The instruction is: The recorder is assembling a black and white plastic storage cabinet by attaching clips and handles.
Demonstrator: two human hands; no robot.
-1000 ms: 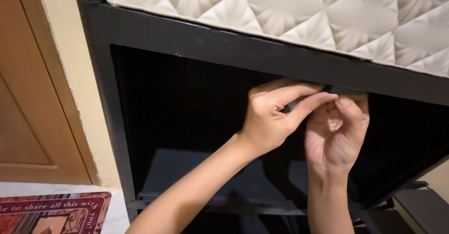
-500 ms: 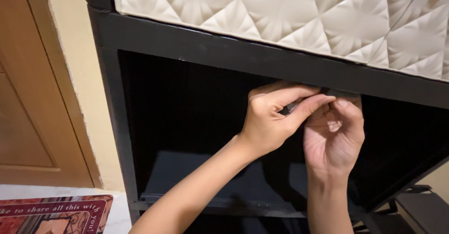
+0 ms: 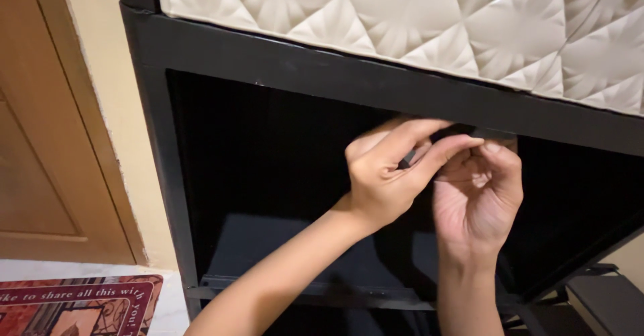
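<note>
Both forearms bare, no sleeves, watch or rings seen on left hand [image 3: 386, 175] & right hand [image 3: 477, 198].

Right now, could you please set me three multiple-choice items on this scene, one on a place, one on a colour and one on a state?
1. Where are both hands working?
A. on the floor mat
B. at the underside of the black frame's top bar
C. on the wooden door

2. What colour is the quilted panel above the bar?
A. cream white
B. red
C. blue

3. How is the left hand holding the small dark part?
A. flat and open beneath it
B. closed in a fist away from it
C. pinched between thumb and fingers

Answers:
B, since the left hand and right hand meet under the top bar.
A, as the quilted panel is cream white.
C, as thumb and fingers close on the small dark part.
</note>
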